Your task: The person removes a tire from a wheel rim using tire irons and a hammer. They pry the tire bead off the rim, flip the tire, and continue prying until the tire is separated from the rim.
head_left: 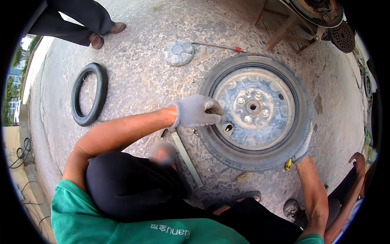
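Lying face up on the rough concrete ground (134,53), a wheel (268,132) with a black tyre (298,85) around its worn, bluish-grey disc sits in front of the person, right of centre. Four bolts (257,94) ring the hub hole (253,107), and a dark oval opening shows near the disc's lower left edge.

The left hand (198,111), in a grey glove, is at the wheel's left side, its fingers and thumb curled toward each other by the rim; I cannot tell whether its grip is clamped on anything. The right hand (302,149), also gloved, is against the tyre's lower right edge, partly hidden by it, so the state of that grip cannot be told. Just beside it is a small yellow object (288,164).

Below the left wrist a flat metal bar (187,159) slants down to the right. Beyond the wheel lies a grey round cap (178,53), with a thin rod (215,46) bearing a red piece running from beside it toward the tyre. Well apart on the left is a black rubber ring (102,95).

Farther out, a person in dark trousers (91,18) stands at upper left, a wooden stand (283,31) is at upper right, and another person's hand (358,160) shows at lower right.
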A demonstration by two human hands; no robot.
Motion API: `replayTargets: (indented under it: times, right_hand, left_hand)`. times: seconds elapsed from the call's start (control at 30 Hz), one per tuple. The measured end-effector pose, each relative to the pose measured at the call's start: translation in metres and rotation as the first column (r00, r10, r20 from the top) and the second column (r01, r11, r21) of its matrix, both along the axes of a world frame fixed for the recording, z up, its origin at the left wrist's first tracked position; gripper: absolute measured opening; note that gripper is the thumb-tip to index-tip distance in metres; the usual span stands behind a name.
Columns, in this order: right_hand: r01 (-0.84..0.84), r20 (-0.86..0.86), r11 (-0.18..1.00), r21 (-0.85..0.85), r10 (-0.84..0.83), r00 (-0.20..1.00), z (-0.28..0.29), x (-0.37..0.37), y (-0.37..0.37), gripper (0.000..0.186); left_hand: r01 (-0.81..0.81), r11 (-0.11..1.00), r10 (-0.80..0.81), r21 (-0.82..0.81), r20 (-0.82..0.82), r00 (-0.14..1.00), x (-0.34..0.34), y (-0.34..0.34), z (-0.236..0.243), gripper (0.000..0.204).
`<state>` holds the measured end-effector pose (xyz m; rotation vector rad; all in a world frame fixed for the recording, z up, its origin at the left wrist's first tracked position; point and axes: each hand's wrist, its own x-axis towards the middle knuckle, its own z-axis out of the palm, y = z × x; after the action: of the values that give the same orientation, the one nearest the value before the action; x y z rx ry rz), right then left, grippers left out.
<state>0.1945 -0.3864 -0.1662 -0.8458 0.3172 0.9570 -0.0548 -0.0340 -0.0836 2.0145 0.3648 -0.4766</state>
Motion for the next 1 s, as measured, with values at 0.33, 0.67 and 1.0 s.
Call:
replayTargets:
  times: [0.33,0.67,1.0]
  right_hand:
    - [0.01,0.028,0.976,-0.216,-0.004,1.0,-0.033,0.013,-0.021,0.052]
    - [-0.136,0.195,0.585,-0.8,0.468,0.862,-0.022,0.058,-0.046,0.059]
    - [-0.068,0.239,0.368,-0.927,0.72,0.651,-0.013,0.11,-0.029,0.079]
  left_hand:
    - [-0.314,0.929,0.327,0.196,-0.035,0.944,-0.005,0.04,-0.074,0.047]
    - [-0.344,0.931,0.358,0.12,-0.122,0.926,0.003,0.055,-0.086,0.045]
    - [-0.489,0.872,0.488,0.04,-0.165,0.857,-0.014,0.081,-0.119,0.047]
